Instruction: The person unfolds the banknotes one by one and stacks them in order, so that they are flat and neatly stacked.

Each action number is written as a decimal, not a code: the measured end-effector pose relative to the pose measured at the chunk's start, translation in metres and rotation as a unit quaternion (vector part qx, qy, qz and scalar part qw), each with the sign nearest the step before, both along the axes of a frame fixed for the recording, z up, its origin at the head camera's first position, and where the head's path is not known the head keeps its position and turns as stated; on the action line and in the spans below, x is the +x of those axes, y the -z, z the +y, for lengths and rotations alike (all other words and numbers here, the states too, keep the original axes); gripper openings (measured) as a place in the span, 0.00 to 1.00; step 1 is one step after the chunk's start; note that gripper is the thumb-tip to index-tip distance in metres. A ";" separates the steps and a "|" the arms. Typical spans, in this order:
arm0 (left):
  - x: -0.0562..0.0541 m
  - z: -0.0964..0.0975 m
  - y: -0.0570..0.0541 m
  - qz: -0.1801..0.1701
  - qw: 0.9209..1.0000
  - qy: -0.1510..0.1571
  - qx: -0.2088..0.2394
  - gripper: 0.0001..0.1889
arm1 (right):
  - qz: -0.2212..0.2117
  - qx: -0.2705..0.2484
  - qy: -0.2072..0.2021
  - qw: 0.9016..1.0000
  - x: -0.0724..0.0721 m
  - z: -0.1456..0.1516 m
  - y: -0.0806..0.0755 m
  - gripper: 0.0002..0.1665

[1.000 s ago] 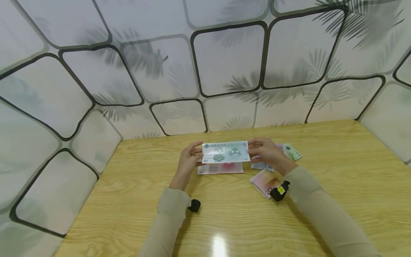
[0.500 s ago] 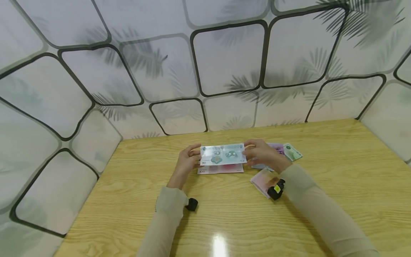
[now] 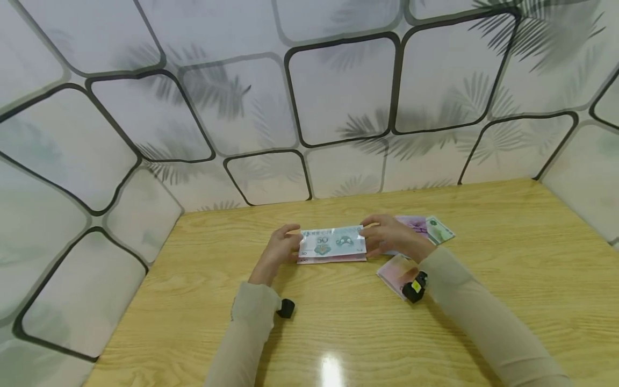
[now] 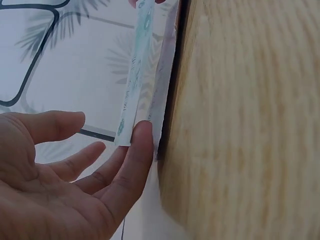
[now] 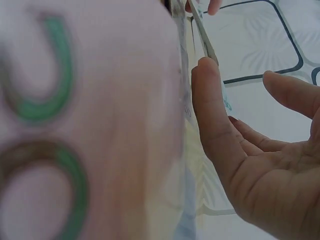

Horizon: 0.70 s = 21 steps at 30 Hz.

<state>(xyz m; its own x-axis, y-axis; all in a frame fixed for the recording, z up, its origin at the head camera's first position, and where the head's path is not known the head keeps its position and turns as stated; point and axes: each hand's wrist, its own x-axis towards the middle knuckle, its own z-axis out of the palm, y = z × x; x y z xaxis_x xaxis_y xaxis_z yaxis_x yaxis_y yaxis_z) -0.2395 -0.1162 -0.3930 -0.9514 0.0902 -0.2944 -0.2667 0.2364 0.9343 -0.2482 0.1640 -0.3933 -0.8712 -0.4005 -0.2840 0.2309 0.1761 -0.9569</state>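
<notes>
A teal banknote (image 3: 333,242) marked 50 lies over a pink banknote (image 3: 333,259), whose front strip shows below it. At its left end is my left hand (image 3: 278,250); in the left wrist view the thumb stands apart, and a straight outer finger (image 4: 140,145) meets the end of the teal note between it and the pink one. My right hand (image 3: 394,236) is at the other end. The right wrist view shows its thumb (image 5: 290,92) away from the paper and its outer finger (image 5: 207,95) extended at the note's end.
Beyond and beside the right hand lie a purple banknote (image 3: 416,224) and a green banknote (image 3: 439,231). A pinkish-orange banknote pile (image 3: 394,274) rests nearer, beside the right wrist camera (image 3: 415,287). A patterned wall covering (image 3: 345,166) borders the wooden table (image 3: 333,322).
Both hands have lowered the teal note toward the table and slightly left, covering more of the pink note. Earlier they held it by its ends; now thumbs are off it. More of the purple note shows.
</notes>
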 end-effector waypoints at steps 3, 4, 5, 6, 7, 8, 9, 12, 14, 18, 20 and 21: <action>0.002 -0.002 0.001 0.005 1.000 0.004 -0.013 0.25 | -0.004 -0.003 -0.004 1.000 0.001 -0.002 0.002 0.34; 0.003 -0.003 0.001 0.007 1.000 0.005 -0.015 0.26 | -0.002 -0.003 -0.006 1.000 0.001 -0.003 0.003 0.34; 0.004 -0.004 0.001 0.006 1.000 0.004 -0.017 0.26 | -0.001 -0.003 -0.008 1.000 0.002 -0.003 0.003 0.34; 0.004 -0.004 0.001 0.007 1.000 0.003 -0.019 0.26 | 0.001 0.001 -0.011 1.000 0.002 -0.003 0.003 0.34; 0.004 -0.004 0.001 0.007 1.000 0.003 -0.020 0.25 | 0.002 0.007 -0.013 1.000 0.002 -0.002 0.003 0.34; 0.004 -0.003 0.001 0.006 1.000 0.003 -0.019 0.25 | 0.005 0.011 -0.015 1.000 0.002 -0.002 0.003 0.34; 0.005 -0.002 0.001 0.005 1.000 0.004 -0.019 0.25 | 0.006 0.014 -0.013 1.000 0.003 -0.001 0.003 0.34; 0.004 -0.001 0.000 0.003 1.000 0.007 -0.019 0.25 | 0.003 0.018 -0.007 1.000 0.001 0.000 0.002 0.33; 0.003 -0.001 -0.001 0.006 1.000 0.007 -0.023 0.25 | 0.002 0.018 -0.006 1.000 0.001 0.001 0.001 0.34; 0.001 -0.001 -0.003 0.015 0.999 0.009 -0.028 0.25 | 0.001 0.020 -0.003 1.000 0.000 0.003 -0.001 0.33; 0.001 -0.002 -0.003 0.018 0.999 0.012 -0.031 0.25 | 0.006 0.020 -0.005 1.000 0.001 0.002 -0.002 0.33; 0.002 -0.003 -0.004 0.018 0.999 0.014 -0.031 0.25 | 0.009 0.021 -0.006 1.000 0.001 0.002 -0.002 0.32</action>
<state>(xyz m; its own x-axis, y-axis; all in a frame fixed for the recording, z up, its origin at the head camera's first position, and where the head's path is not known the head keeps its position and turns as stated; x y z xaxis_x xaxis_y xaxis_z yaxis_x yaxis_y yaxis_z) -0.2380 -0.1187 -0.3894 -0.9589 0.0993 -0.2659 -0.2258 0.3006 0.9266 -0.2473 0.1664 -0.3913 -0.8714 -0.3990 -0.2854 0.2115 0.2193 -0.9524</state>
